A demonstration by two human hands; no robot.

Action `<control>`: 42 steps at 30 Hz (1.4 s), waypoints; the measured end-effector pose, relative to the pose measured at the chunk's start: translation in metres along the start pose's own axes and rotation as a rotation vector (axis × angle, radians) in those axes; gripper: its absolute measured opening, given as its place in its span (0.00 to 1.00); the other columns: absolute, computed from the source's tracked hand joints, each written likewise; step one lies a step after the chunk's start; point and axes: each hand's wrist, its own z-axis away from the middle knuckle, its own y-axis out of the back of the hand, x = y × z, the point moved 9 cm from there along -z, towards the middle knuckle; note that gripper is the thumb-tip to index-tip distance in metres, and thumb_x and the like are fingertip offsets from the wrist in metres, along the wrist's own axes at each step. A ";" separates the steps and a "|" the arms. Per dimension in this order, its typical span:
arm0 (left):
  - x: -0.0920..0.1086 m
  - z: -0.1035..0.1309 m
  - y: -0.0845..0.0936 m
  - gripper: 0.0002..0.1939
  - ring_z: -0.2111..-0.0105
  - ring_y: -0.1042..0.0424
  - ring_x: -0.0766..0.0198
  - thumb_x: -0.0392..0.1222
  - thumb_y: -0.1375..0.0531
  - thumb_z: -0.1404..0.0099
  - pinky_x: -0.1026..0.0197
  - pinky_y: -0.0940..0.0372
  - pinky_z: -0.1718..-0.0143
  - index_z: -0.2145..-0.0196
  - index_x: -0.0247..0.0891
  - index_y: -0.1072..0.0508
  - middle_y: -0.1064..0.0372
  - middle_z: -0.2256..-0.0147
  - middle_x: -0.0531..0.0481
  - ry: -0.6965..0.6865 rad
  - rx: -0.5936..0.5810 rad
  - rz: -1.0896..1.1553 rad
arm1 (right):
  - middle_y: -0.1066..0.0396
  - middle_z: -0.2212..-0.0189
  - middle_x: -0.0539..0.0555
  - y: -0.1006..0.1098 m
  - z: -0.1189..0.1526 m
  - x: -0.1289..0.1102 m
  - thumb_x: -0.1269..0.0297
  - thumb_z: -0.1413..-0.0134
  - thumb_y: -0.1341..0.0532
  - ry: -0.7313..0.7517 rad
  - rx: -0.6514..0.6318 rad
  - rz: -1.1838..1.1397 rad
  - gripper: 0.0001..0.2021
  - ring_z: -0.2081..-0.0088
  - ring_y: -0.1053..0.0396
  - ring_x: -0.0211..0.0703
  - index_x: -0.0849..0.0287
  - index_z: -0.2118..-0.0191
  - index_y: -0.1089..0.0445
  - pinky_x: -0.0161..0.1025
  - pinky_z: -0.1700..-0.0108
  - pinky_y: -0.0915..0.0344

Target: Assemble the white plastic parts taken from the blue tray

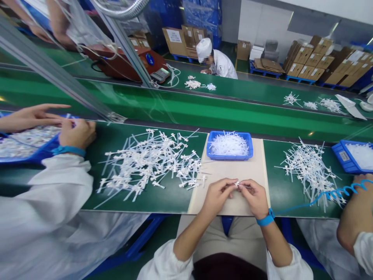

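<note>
My left hand (219, 193) and my right hand (254, 196) meet above a beige mat (221, 171) near the table's front edge. Between their fingertips is a small white part (237, 183), pinched from both sides; its details are too small to tell. A blue wristband circles my right wrist. Behind my hands, a blue tray (230, 157) filled with small translucent white pieces (230, 144) rests at the mat's far end. Left of the mat spreads a large pile of white parts with thin tubes (151, 159).
Another pile of white tubed parts (310, 171) lies to the right, crossed by a blue coiled cord (335, 193). Co-workers' arms are close on both sides, near blue trays (345, 157). Beyond a green divider (180, 112), a person in white bends over another bench.
</note>
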 end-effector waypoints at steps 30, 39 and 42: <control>-0.005 -0.001 0.000 0.13 0.76 0.25 0.63 0.48 0.30 0.37 0.64 0.27 0.71 0.62 0.36 0.12 0.20 0.74 0.48 0.127 0.007 0.111 | 0.17 0.67 0.55 -0.003 -0.001 0.001 0.53 0.37 0.31 -0.020 -0.055 0.023 0.12 0.64 0.20 0.48 0.55 0.59 0.16 0.42 0.60 0.23; -0.002 0.002 -0.003 0.19 0.77 0.26 0.64 0.50 0.32 0.34 0.63 0.27 0.70 0.54 0.34 0.13 0.22 0.76 0.49 0.090 -0.049 0.143 | 0.18 0.69 0.53 -0.003 0.002 -0.005 0.52 0.36 0.30 -0.017 -0.039 -0.077 0.12 0.67 0.22 0.44 0.56 0.61 0.17 0.39 0.62 0.23; 0.001 0.003 -0.002 0.19 0.76 0.24 0.63 0.48 0.33 0.33 0.63 0.25 0.69 0.51 0.34 0.14 0.21 0.75 0.48 0.080 -0.040 0.113 | 0.18 0.68 0.54 -0.002 0.001 -0.004 0.52 0.37 0.30 -0.018 -0.018 -0.089 0.12 0.67 0.21 0.45 0.56 0.61 0.18 0.40 0.61 0.22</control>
